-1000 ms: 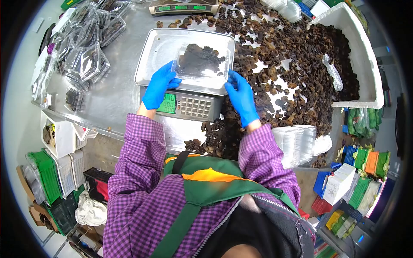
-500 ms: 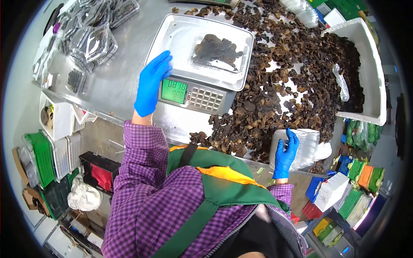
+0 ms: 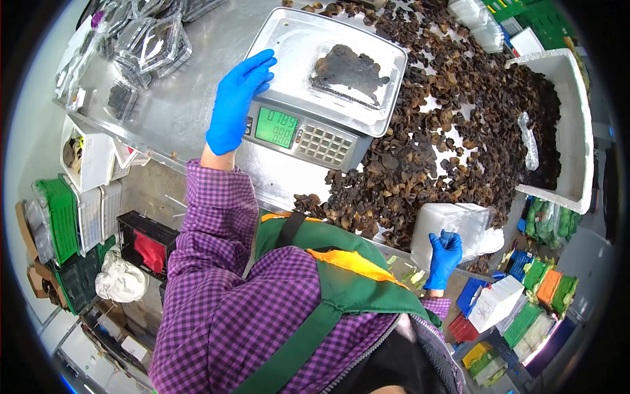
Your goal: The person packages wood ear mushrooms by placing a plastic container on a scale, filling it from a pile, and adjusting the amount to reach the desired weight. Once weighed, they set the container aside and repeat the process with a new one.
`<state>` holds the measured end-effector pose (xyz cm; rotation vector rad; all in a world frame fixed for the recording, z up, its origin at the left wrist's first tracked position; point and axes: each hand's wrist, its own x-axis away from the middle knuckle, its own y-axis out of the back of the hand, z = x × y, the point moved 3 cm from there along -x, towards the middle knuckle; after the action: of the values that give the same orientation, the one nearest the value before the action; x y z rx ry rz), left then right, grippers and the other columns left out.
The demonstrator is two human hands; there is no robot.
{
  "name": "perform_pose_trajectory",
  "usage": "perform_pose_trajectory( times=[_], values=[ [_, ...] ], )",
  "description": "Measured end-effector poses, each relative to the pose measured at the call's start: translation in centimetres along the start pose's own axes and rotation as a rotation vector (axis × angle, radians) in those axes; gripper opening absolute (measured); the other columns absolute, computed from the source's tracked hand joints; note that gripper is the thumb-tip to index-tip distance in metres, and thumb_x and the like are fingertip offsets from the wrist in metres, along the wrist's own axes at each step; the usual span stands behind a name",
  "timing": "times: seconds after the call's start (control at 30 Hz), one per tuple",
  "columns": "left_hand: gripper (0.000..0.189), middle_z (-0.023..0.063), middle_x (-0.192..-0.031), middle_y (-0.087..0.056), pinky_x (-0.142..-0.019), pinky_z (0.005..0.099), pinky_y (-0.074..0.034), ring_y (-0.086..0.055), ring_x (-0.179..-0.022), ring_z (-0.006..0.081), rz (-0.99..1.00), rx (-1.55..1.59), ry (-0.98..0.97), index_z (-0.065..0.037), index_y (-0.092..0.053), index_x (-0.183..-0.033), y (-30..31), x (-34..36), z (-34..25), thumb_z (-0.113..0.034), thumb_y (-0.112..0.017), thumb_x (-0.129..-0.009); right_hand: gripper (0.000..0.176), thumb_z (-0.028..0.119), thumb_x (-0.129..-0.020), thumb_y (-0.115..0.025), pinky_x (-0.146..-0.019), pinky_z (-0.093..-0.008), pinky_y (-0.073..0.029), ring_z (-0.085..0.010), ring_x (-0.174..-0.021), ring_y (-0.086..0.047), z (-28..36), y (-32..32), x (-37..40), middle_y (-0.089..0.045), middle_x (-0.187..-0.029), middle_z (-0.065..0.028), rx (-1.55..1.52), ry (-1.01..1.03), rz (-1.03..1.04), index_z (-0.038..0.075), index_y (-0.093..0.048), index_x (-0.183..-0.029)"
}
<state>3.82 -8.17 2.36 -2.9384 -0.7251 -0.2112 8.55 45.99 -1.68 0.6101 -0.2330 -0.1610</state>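
My left hand (image 3: 241, 98), in a blue glove, has its fingers stretched out at the left rim of the scale's metal tray (image 3: 282, 49). On that tray rests a clear plastic container (image 3: 331, 90) holding dark wood ear mushrooms (image 3: 348, 69). The digital scale (image 3: 321, 144) shows a lit green display. My right hand (image 3: 444, 257), also gloved in blue, has its fingers curled in at the near side of a stack of clear plastic containers (image 3: 433, 220). Whether a container is pinched in those fingers is hidden.
Loose wood ear mushrooms (image 3: 420, 157) spread across the metal table (image 3: 190, 85). A white foam box (image 3: 577, 131) lies at the right, mushrooms spilling from it. Clear clamshell boxes (image 3: 154, 46) pile up at the upper left. Crates (image 3: 56, 217) stand on the floor at left.
My right hand has drawn back slightly, and its fingers have gone from spread to curled at the container stack. My left hand stays beside the tray. The view has shifted a little; the scale's digits differ.
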Motion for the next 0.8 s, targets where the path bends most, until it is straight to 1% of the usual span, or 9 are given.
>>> perform_pose_trajectory(
  times=[0.07,0.17,0.2,0.33,0.43,0.47,0.6,0.7,0.8],
  values=[
    [0.043,0.0044,-0.125,-0.060,-0.094,0.0277,-0.043,-0.056,-0.105,0.0147,0.031,-0.004,-0.008,-0.005,-0.052,-0.133,-0.4,-0.4,-0.1,-0.025,-0.052,-0.095,0.025,-0.001,-0.073,-0.078,-0.066,-0.0200,-0.041,-0.0050,-0.068,-0.041,2.5,0.4,0.0,-0.050,-0.075,0.0051,0.129,0.002,-0.062,0.004,-0.054,-0.079],
    [0.042,0.0041,-0.125,-0.060,-0.094,0.0276,-0.042,-0.057,-0.105,0.0146,0.060,-0.002,-0.031,-0.006,-0.053,-0.132,-1.5,-1.6,-0.1,-0.025,-0.053,-0.095,0.024,0.000,-0.075,-0.077,-0.065,-0.0199,-0.040,-0.0047,-0.067,-0.041,7.2,0.7,0.0,-0.050,-0.074,0.0053,-0.019,0.083,-0.216,0.005,-0.055,-0.078],
    [0.042,0.0041,-0.125,-0.060,-0.095,0.0275,-0.042,-0.057,-0.105,0.0142,0.078,-0.009,-0.037,-0.006,-0.054,-0.131,-2.0,-1.8,-0.3,-0.025,-0.053,-0.095,0.020,0.001,-0.077,-0.076,-0.066,-0.0205,-0.041,-0.0052,-0.068,-0.043,7.1,1.5,-0.4,-0.052,-0.074,0.0047,-0.041,0.232,-0.178,0.005,-0.057,-0.080],
    [0.042,0.0054,-0.124,-0.061,-0.096,0.0285,-0.042,-0.057,-0.109,0.0147,0.137,-0.039,-0.048,-0.006,-0.055,-0.131,-4.3,-3.7,0.4,-0.025,-0.056,-0.093,0.016,0.000,-0.078,-0.075,-0.068,-0.0226,-0.043,-0.0072,-0.071,-0.049,10.7,0.6,0.1,-0.056,-0.076,0.0024,0.023,0.274,-0.248,0.004,-0.060,-0.084],
    [0.045,0.0079,-0.124,-0.060,-0.098,0.0305,-0.042,-0.056,-0.112,0.0166,0.172,-0.186,-0.140,-0.005,-0.054,-0.132,-5.8,-6.1,1.2,-0.024,-0.059,-0.091,0.018,0.000,-0.076,-0.076,-0.069,-0.0247,-0.045,-0.0102,-0.071,-0.053,12.7,-1.6,0.6,-0.057,-0.079,-0.0011,0.076,0.478,-0.181,0.004,-0.060,-0.083],
    [0.050,0.0105,-0.127,-0.058,-0.099,0.0323,-0.041,-0.055,-0.115,0.0198,0.168,-0.253,-0.176,-0.005,-0.052,-0.133,-6.2,-6.6,1.1,-0.026,-0.062,-0.089,0.019,0.000,-0.075,-0.077,-0.069,-0.0250,-0.046,-0.0107,-0.072,-0.054,12.8,-2.2,0.7,-0.057,-0.080,-0.0017,0.092,0.508,-0.155,0.004,-0.060,-0.084],
    [0.061,0.0140,-0.133,-0.053,-0.102,0.0335,-0.040,-0.052,-0.120,0.0231,0.172,-0.401,-0.200,-0.006,-0.047,-0.138,-7.4,-8.6,0.7,-0.032,-0.066,-0.087,0.021,0.000,-0.074,-0.078,-0.070,-0.0258,-0.046,-0.0126,-0.073,-0.056,13.4,-4.0,0.9,-0.060,-0.082,-0.0029,0.077,0.534,-0.068,0.004,-0.061,-0.087],
    [0.076,0.0172,-0.138,-0.048,-0.104,0.0348,-0.039,-0.049,-0.125,0.0267,0.187,-0.562,-0.174,-0.004,-0.040,-0.141,-7.4,-10.5,1.5,-0.038,-0.072,-0.081,0.022,0.002,-0.074,-0.078,-0.070,-0.0262,-0.047,-0.0138,-0.073,-0.057,13.3,-4.7,0.7,-0.061,-0.082,-0.0035,0.071,0.545,-0.044,0.004,-0.063,-0.089],
    [0.087,0.0185,-0.139,-0.047,-0.105,0.0359,-0.038,-0.048,-0.126,0.0284,0.303,-0.673,-0.147,0.001,-0.038,-0.141,-7.4,-12.8,4.0,-0.039,-0.079,-0.074,0.023,0.002,-0.073,-0.079,-0.068,-0.0263,-0.047,-0.0147,-0.071,-0.058,13.6,-5.7,0.6,-0.061,-0.081,-0.0045,0.051,0.536,-0.036,0.003,-0.063,-0.089]
  ],
)
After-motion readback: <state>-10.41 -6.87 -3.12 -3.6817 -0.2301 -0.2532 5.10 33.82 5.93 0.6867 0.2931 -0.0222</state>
